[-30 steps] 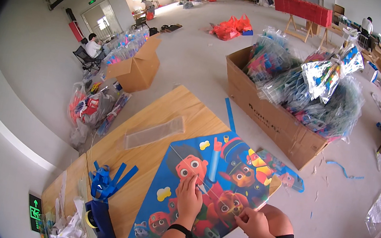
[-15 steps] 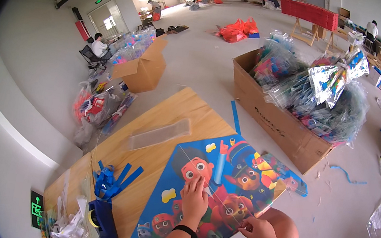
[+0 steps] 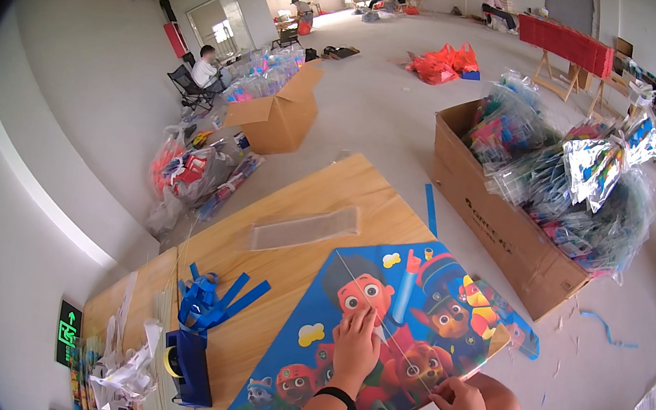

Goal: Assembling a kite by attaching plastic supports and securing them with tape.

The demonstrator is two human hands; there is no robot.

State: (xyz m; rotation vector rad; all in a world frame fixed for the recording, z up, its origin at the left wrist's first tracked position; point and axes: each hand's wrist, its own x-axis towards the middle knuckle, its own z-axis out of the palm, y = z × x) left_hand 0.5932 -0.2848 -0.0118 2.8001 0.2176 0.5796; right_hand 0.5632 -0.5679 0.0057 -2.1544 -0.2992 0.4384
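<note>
A blue kite (image 3: 406,278) printed with cartoon figures lies across the front of the wooden table. A thin pale line, rod or string, runs diagonally over it. My left hand (image 3: 356,349) rests on its middle, fingers stretched out on the sheet beside the line. At the kite's near right edge, my right hand (image 3: 461,403) pinches the lower end of the line; its fingertips partly hide the grip. A colourful tail-like strip (image 3: 515,326) sticks out beyond the far right edge.
On the wooden table (image 3: 339,188) lie a clear plastic sleeve (image 3: 303,229), blue ribbons (image 3: 214,298) and a blue tape dispenser (image 3: 189,371). Beyond it stand a large carton (image 3: 501,235) of bagged goods and a smaller open carton (image 3: 286,118). Several people sit farther off.
The whole view has shifted, so the scene sits further right in the picture. Both hands keep nearly the same places on the kite.
</note>
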